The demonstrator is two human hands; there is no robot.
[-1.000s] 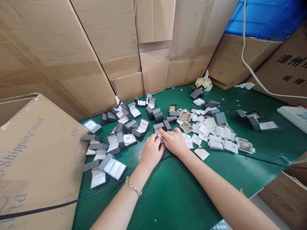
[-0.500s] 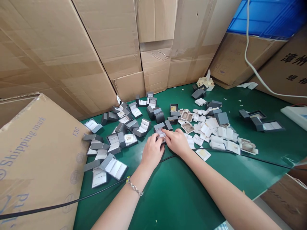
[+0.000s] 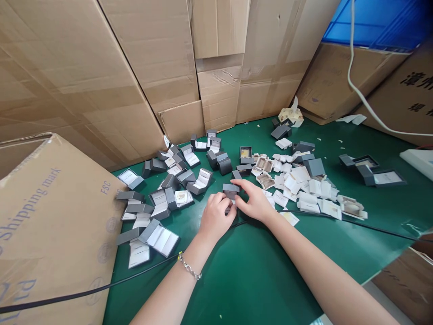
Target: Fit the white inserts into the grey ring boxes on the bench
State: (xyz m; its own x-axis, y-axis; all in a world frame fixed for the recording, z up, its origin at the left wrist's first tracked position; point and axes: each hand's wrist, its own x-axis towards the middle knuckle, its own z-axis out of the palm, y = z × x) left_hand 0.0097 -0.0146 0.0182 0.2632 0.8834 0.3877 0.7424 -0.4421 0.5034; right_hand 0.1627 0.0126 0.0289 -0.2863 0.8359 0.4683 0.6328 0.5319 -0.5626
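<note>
A: What is found nearest?

B: A stretch of green table (image 3: 253,275), with a chain bracelet (image 3: 190,267) worn on the left wrist. At the left edge a carton (image 3: 64,212) printed "Shipping mark" can be seen. A black cable (image 3: 142,274) is run across, passed beneath both arms.

A: How are the hands set?

B: The left hand (image 3: 216,214) is curled at the near side of a small grey box (image 3: 230,189); whether the box is pinched there cannot be told, as the fingertips are partly hidden. By the right hand (image 3: 253,203), the box's right end is held between forefinger and thumb, the forefinger being laid at the far corner.

A: And where is that box?

B: It is kept on the table, between the two hands.

A: What is seen around and beyond?

B: To the left, open grey boxes (image 3: 163,238) with white linings are strewn; to the right, white card pieces (image 3: 297,178) are heaped. Farther back, tall cardboard boxes (image 3: 131,76) are stood along the table, and at the far right a blue crate (image 3: 372,25) is rested on a carton, with a white cord (image 3: 352,54) hung before it.
</note>
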